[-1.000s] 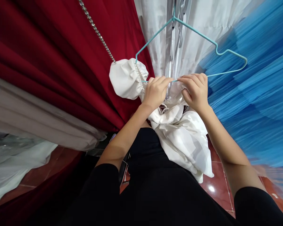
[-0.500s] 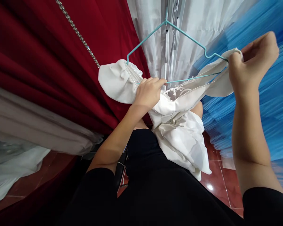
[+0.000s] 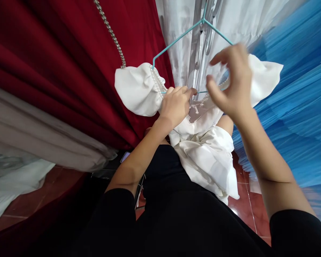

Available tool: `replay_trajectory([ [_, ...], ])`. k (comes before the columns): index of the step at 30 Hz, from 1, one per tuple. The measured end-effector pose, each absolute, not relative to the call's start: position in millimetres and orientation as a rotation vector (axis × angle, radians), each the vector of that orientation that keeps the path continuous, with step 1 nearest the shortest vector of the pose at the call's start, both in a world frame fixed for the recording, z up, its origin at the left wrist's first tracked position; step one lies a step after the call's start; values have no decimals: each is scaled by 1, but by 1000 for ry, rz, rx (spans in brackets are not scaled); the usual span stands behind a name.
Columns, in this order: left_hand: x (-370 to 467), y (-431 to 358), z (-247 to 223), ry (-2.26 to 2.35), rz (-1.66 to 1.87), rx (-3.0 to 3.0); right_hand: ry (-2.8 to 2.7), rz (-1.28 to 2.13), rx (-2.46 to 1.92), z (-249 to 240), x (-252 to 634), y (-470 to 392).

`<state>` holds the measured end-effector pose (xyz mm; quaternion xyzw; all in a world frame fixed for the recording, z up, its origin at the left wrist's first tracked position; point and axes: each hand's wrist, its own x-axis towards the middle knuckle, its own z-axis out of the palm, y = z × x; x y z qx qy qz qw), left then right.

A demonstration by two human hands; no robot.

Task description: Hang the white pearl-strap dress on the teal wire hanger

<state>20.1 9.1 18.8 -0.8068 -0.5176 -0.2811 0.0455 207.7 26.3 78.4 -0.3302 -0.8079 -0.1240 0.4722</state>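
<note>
Near centre, the left hand has its fingers curled on the hanger, the dress just beneath, one sleeve at ten o'clock, the skirt at five. The right hand, blurred, has fingers spread, the other sleeve at three.

I see a plain white fabric dress with white pearl trim, a turquoise wire hanger, crimson draped cloth and streaky blue sheer fabric.
</note>
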Motion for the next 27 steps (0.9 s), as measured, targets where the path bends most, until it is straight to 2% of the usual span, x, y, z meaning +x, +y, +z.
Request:
replay_trajectory([
  [3,17,11,16,-1576,-919,-2453,-2153,-108,-1149,47,193,34],
  [8,9,1,13,-1453,-1228,-2466,-2028,-234,-1315,14,188,55],
  [11,-7,-4,16,-1504,-1512,-2151,-1965,-188,-1310,13,185,52],
  [14,-33,8,22,-1483,-1623,-1876,-1955,-149,-1289,15,182,46],
  [19,-86,47,36,-1410,-1652,-1836,-2013,-151,-1266,22,190,42],
  [23,-131,57,41,-1223,-2009,-1643,-2073,-141,-1342,30,191,39],
  [27,-143,37,14,-1548,-2076,-1575,-2090,-106,-1361,31,185,36],
])
